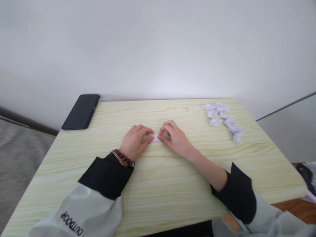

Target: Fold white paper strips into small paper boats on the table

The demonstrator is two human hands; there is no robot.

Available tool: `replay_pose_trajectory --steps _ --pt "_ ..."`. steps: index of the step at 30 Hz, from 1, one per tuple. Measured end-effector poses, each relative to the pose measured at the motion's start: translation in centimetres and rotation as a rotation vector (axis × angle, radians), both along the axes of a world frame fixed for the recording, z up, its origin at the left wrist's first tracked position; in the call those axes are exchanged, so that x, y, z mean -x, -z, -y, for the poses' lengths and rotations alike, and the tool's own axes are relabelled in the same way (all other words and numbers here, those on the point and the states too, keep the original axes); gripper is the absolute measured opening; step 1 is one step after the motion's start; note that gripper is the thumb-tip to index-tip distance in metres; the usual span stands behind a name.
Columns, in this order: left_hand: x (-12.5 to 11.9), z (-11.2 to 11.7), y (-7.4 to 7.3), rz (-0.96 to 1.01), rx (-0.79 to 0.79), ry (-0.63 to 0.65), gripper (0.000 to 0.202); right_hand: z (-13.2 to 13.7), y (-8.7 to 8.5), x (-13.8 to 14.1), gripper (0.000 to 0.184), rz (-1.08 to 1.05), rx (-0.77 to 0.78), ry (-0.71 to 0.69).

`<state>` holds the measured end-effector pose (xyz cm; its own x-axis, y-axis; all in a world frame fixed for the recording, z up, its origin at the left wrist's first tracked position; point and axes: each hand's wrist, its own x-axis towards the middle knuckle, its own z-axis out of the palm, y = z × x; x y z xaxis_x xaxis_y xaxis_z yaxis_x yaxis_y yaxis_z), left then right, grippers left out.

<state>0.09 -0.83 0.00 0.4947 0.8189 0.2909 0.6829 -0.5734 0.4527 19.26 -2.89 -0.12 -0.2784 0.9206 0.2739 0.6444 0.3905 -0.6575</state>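
My left hand [135, 141] and my right hand [174, 138] rest on the middle of a pale wooden table [158, 184], fingertips meeting. Between them lies a small white piece of paper [156, 138], pinched by the curled fingers of both hands and mostly hidden under them. A brown bead bracelet [123, 158] circles my left wrist. Both sleeves are black and grey.
A black phone [81, 111] lies face down at the table's far left corner, hanging over the edge. Several small folded white paper pieces [223, 119] are scattered at the far right. A white wall stands behind the table. A dark object [306, 174] sits off the right edge.
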Motion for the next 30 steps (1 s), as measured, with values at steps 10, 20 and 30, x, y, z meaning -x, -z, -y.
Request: replay_pose_trajectory --steps 10,20,30 --pt "0.6 0.0 0.0 0.002 -0.174 0.13 0.019 -0.2 0.3 -0.2 0.007 0.058 -0.085 -0.057" --pt "0.5 0.0 0.0 -0.02 -0.311 0.12 0.019 -0.1 0.0 -1.1 0.02 0.131 -0.173 -0.234" --pt "0.1 0.2 -0.4 0.114 -0.395 0.183 0.009 0.4 -0.4 -0.6 0.018 0.089 -0.274 -0.174"
